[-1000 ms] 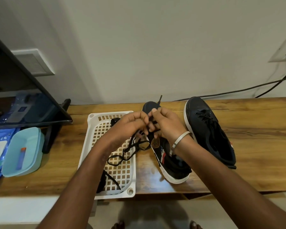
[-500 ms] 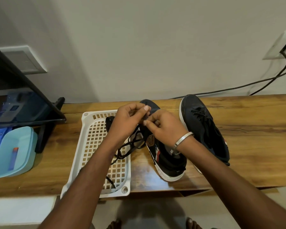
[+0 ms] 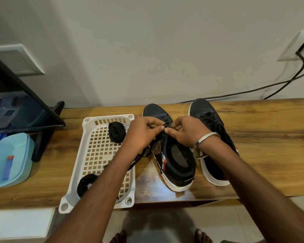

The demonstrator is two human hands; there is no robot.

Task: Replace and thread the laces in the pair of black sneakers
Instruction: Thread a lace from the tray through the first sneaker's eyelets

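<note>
Your left hand [image 3: 142, 133] and right hand [image 3: 187, 133] each pinched the black lace [image 3: 165, 124] over the near sneaker [image 3: 172, 155]. The laced sneaker [image 3: 212, 127] stood just beside it on the tabletop [image 3: 263, 146].

Both hands are meeting over the near sneaker [image 3: 172, 160] on the wooden table [image 3: 261, 155], the left hand [image 3: 140, 134] and right hand [image 3: 186, 132] each pinching a black lace [image 3: 166, 124] at its eyelets. The second sneaker [image 3: 212, 123], already laced, is sitting just beside it on the right. A white basket [image 3: 95, 155] is lying to the left, holding two coiled black laces [image 3: 117, 132].
</note>
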